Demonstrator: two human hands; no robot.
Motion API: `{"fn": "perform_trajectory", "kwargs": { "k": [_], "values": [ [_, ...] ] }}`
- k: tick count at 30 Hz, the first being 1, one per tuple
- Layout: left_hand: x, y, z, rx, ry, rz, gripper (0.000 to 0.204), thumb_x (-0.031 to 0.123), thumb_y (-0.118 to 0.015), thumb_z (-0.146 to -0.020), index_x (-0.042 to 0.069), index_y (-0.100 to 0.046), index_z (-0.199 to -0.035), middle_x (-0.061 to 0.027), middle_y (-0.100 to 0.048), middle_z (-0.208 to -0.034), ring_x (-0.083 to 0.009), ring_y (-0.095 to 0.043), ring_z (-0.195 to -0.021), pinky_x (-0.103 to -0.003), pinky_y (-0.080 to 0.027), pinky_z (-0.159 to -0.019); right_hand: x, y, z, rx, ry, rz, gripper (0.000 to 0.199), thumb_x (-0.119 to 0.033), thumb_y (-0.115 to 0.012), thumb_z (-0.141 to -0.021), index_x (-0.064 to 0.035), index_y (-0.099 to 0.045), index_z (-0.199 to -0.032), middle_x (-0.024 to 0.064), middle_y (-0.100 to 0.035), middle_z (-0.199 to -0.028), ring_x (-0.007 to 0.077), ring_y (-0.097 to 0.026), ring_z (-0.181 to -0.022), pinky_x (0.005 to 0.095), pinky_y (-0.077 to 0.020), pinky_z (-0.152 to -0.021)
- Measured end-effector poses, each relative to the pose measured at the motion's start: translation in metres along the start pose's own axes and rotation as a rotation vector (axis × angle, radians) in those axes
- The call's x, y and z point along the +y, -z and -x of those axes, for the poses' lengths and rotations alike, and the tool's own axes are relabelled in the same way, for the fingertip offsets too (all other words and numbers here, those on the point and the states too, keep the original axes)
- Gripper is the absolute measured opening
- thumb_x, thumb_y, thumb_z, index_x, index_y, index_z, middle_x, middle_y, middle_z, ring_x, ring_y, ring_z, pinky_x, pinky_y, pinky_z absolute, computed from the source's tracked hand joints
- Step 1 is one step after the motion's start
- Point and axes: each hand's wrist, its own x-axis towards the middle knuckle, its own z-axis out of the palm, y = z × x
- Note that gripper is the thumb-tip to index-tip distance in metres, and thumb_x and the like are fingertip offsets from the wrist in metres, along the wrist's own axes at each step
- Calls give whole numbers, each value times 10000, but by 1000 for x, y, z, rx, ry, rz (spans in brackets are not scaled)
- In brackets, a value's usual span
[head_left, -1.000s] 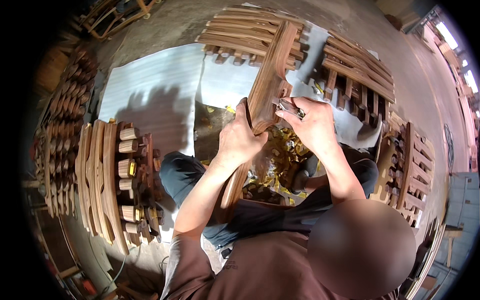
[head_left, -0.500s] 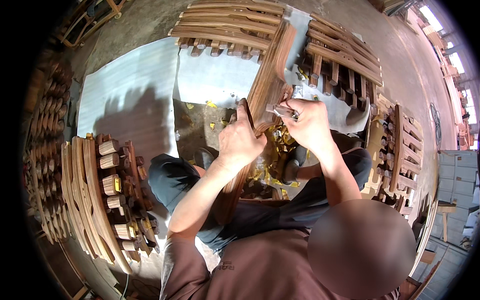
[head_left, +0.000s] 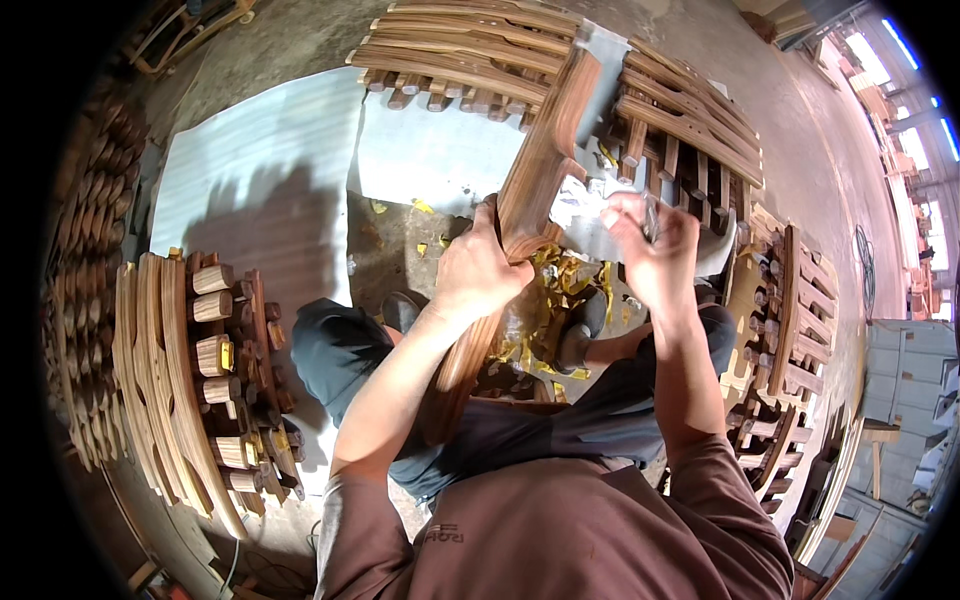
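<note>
A long, dark-grained wooden furniture part (head_left: 535, 170) slants from my lap up and away, its profile widening and curving at mid-length. My left hand (head_left: 482, 262) is wrapped around it near the wide curved section, thumb on the right side. Off to the right of the part, my right hand (head_left: 655, 245) is raised and slightly blurred. Its fingers are curled around a small silvery metal tool, mostly hidden by them, and touch no wood. Below the part lie yellow scraps (head_left: 565, 290) between my feet. Crumpled white material (head_left: 585, 203) shows beside the part's edge.
Stacked wooden frames stand at the far left (head_left: 460, 50), far right (head_left: 690, 110), near left (head_left: 165, 380) and right (head_left: 790, 310). Pale sheeting (head_left: 250, 150) covers the floor ahead. More shaped wooden pieces (head_left: 90, 220) are piled along the left edge.
My right hand has pulled away from the wooden part, moving right with the metal tool. The left hand keeps its grip, and the part has barely shifted.
</note>
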Motion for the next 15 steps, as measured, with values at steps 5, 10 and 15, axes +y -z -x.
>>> {"fn": "perform_trajectory", "kwargs": {
  "k": [5, 10, 15],
  "values": [
    [-28, 1, -16, 66, 108, 178, 829, 225, -679, -686, -116, -360, -1371, -308, -661, -1009, -395, -675, -981, -404, -539, -906, -12, 11, 33, 259, 1, -618, 59, 17, -657, -859, 49, -643, -906, 40, -640, -789, 92, -582, -721, 210, -446, -641],
    [-57, 5, -29, -16, 126, 821, 780, 96, -756, -666, -83, -443, -1358, -207, -685, -1065, -264, -681, -953, -334, -534, -906, 61, 12, 30, -203, -106, 385, 177, -179, -684, -871, -2, -677, -859, 130, -665, -713, 251, -636, -671, 342, -479, -646],
    [-68, 53, -48, -237, 213, 1510, 445, 158, -685, -848, -89, -539, -1188, -150, -668, -918, -248, -673, -816, -390, -595, -711, 80, -8, 63, -374, -272, -3, 137, -95, -602, -922, -1, -693, -962, 41, -633, -689, 114, -567, -630, 263, -442, -599]
  ]
}}
